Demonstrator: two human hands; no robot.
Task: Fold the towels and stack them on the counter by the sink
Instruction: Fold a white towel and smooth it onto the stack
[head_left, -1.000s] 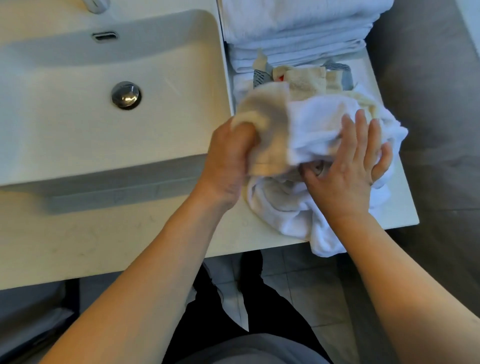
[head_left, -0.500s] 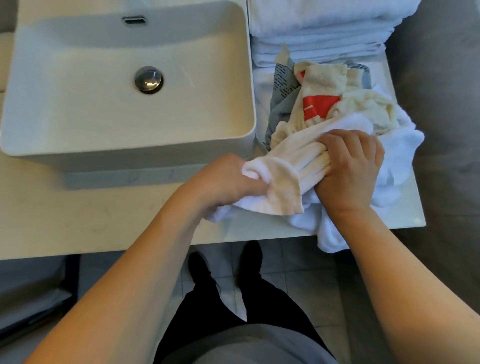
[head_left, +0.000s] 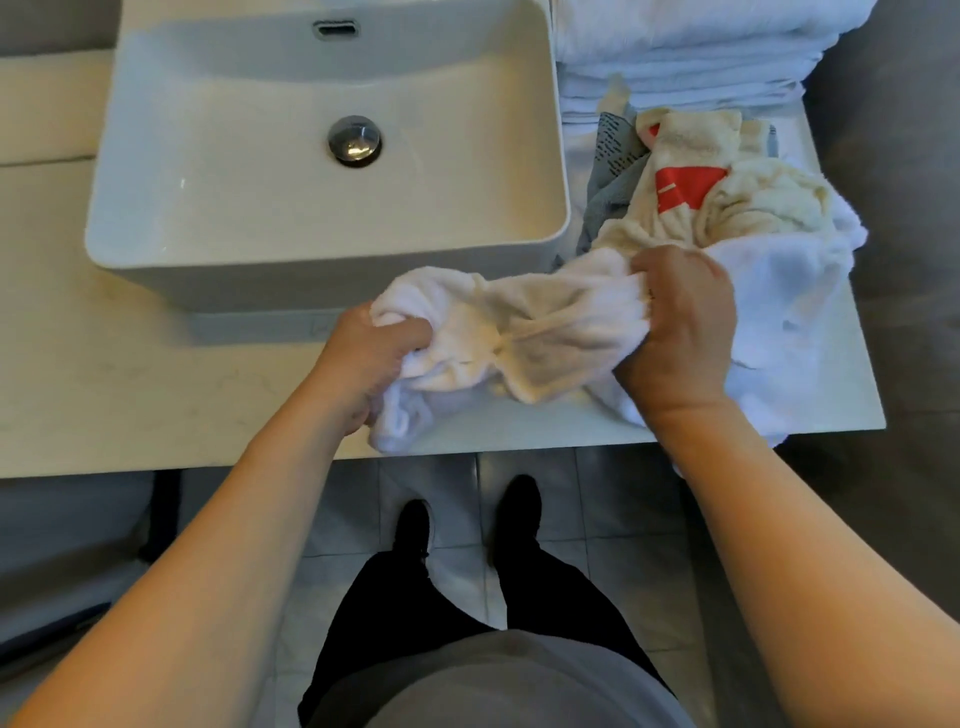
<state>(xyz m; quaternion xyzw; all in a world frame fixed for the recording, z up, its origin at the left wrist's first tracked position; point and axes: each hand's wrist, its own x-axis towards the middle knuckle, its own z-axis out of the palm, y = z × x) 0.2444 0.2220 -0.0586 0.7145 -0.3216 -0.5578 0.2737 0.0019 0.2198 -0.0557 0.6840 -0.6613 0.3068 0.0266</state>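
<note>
L hand (head_left: 371, 358) fingers curled round one end of cream towel (head_left: 524, 338), now dragged left off heap (head_left: 737, 218) to table (head_left: 156, 384) front, below sink (head_left: 322, 156). R hand (head_left: 680, 322) grips other end. Towel bunched, not yet spread; folded stack (head_left: 691, 47) behind.

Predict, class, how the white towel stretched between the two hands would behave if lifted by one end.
The white towel looks bunched and creased between the left hand and right hand, so it would probably droop. Its looped pile suggests grippy, not slippery.
</note>
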